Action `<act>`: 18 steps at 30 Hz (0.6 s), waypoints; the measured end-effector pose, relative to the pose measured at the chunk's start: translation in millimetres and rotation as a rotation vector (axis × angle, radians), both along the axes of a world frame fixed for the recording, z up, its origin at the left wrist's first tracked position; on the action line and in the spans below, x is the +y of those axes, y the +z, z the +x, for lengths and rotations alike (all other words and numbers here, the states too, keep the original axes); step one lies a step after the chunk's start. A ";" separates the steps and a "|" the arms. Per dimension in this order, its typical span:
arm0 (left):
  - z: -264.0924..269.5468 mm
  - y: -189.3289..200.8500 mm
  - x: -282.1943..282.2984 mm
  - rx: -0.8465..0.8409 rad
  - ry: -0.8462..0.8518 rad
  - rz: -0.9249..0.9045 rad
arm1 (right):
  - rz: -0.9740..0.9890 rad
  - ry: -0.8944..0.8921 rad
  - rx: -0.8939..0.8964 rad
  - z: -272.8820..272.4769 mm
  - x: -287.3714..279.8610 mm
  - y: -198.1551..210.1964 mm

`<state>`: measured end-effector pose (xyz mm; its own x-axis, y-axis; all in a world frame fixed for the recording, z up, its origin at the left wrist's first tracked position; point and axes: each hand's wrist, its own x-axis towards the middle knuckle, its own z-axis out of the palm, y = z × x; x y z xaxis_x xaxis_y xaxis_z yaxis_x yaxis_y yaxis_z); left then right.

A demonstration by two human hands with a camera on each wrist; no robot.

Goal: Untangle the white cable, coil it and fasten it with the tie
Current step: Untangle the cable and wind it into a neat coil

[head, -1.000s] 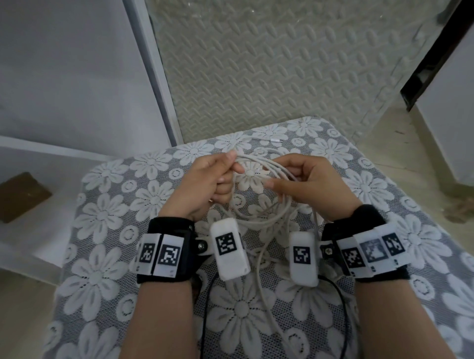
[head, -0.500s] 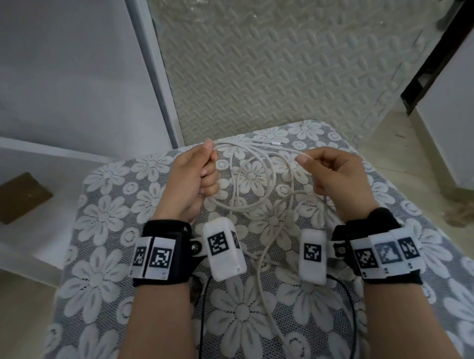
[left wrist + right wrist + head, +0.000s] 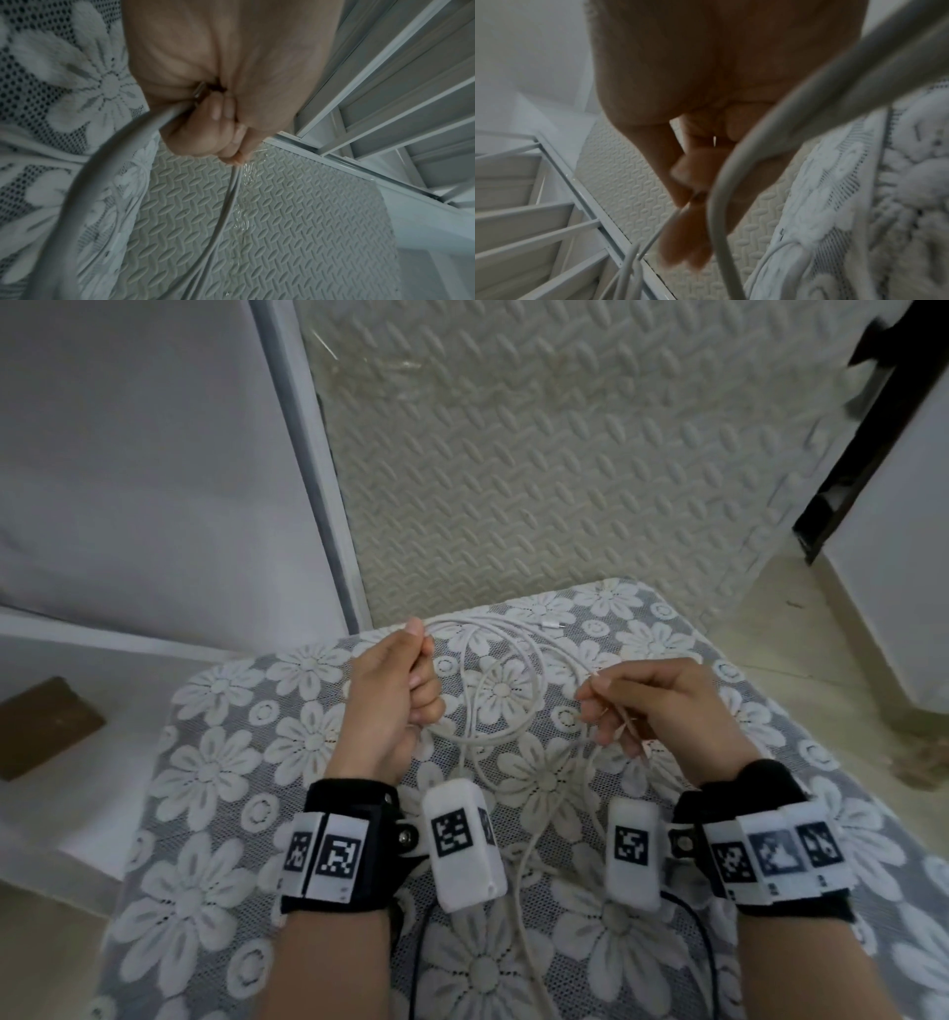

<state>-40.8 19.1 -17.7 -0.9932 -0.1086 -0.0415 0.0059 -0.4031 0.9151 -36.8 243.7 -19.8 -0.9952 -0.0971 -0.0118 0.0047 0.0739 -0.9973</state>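
Note:
The white cable (image 3: 493, 737) hangs in loose loops between my two hands above the flowered cloth (image 3: 215, 762). My left hand (image 3: 405, 680) is a fist around several strands; in the left wrist view the cable (image 3: 85, 178) leaves the fist (image 3: 218, 113) in a curve. My right hand (image 3: 616, 706) pinches a thin strand between thumb and forefinger. The right wrist view is blurred; a thick loop of cable (image 3: 731, 182) crosses in front of the fingers (image 3: 680, 186). One plug end (image 3: 552, 624) lies on the cloth at the far edge. No tie shows.
The cloth-covered stool ends just beyond the hands, with a textured foam mat (image 3: 539, 454) on the floor behind. A white frame (image 3: 318, 480) stands at the left, and a brown block (image 3: 46, 726) lies on the white ledge. Black wrist-camera leads (image 3: 416, 958) run toward me.
Both hands have drawn apart, left going left and right going right, spreading the cable loops wider. A second ago they were close together over the bundle.

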 end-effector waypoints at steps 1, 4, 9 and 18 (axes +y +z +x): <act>-0.1 0.1 1.7 0.004 -0.005 0.005 | 0.014 0.011 -0.014 0.2 -1.1 0.5; -0.5 -0.8 6.0 0.016 -0.034 0.015 | -0.019 0.026 -0.024 0.3 -7.1 3.3; 0.2 -1.1 11.7 0.021 -0.086 -0.020 | -0.016 0.021 0.062 3.2 -22.4 7.3; -0.5 -1.2 16.7 0.025 0.013 -0.057 | 0.074 -0.124 0.289 -1.4 -26.9 -1.3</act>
<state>-41.2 35.8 -18.9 -0.9924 -0.1228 -0.0104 0.0335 -0.3505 0.9359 -38.2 216.8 -21.1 -0.9625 0.0152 0.2709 -0.2649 0.1632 -0.9504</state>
